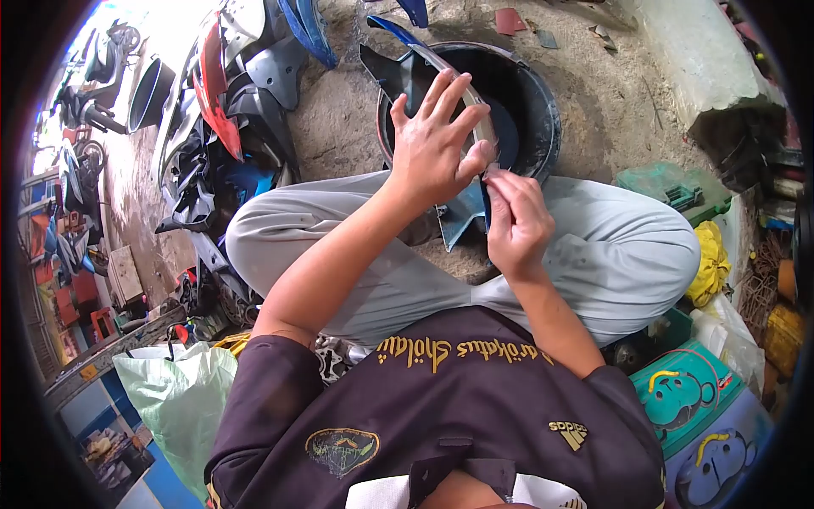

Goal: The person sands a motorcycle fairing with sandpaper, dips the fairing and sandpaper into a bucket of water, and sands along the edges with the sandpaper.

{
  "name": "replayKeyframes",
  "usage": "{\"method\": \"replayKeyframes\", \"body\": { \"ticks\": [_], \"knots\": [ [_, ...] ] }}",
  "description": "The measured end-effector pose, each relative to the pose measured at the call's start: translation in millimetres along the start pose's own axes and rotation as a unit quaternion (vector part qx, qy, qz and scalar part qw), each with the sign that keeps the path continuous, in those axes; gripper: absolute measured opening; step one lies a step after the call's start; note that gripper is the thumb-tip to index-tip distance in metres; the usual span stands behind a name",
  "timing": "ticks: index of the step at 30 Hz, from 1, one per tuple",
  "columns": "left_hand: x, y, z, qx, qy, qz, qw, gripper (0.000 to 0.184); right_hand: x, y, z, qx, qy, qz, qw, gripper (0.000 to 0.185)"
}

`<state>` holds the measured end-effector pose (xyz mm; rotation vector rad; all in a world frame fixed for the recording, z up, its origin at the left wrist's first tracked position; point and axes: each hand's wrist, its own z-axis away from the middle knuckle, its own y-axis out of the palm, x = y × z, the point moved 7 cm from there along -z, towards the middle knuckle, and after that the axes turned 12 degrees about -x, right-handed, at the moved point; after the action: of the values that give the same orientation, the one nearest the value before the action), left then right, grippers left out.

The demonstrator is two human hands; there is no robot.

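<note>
A long curved panel [462, 83], blue at its far tip and pale along its edge, lies across a round black tub [549, 127] between my knees. My left hand [437, 140] is spread over the panel, fingers apart and pointing away from me, with the palm side near its edge. Close beside its thumb, my right hand [519, 216] is pinched at the panel's edge. What its fingertips hold is too small to make out. Below the hands, a light blue pointed part [462, 219] of the panel hangs over the ground.
Several fairings, one a red panel [212, 89], are piled at the left. A light green sack [182, 399] lies at the lower left. On the right are a yellow cloth [710, 265], a green box [691, 382] and a concrete block [691, 55].
</note>
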<state>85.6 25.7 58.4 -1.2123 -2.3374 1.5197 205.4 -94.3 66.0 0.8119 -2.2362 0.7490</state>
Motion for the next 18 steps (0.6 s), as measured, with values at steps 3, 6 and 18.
{"method": "replayKeyframes", "body": {
  "ticks": [3,6,18],
  "knots": [
    [0,-1,2,-0.011,-0.003,0.010,1.000,0.052,9,0,1,0.018,-0.038,-0.041,0.998,0.019],
    [0,0,-2,-0.015,0.001,0.021,1.000,0.052,2,0,-2,-0.003,0.001,-0.025,1.000,0.020],
    [0,-2,-1,-0.006,0.001,0.019,1.000,0.053,1,-1,-3,-0.008,0.019,-0.014,1.000,0.019]
  ]
}}
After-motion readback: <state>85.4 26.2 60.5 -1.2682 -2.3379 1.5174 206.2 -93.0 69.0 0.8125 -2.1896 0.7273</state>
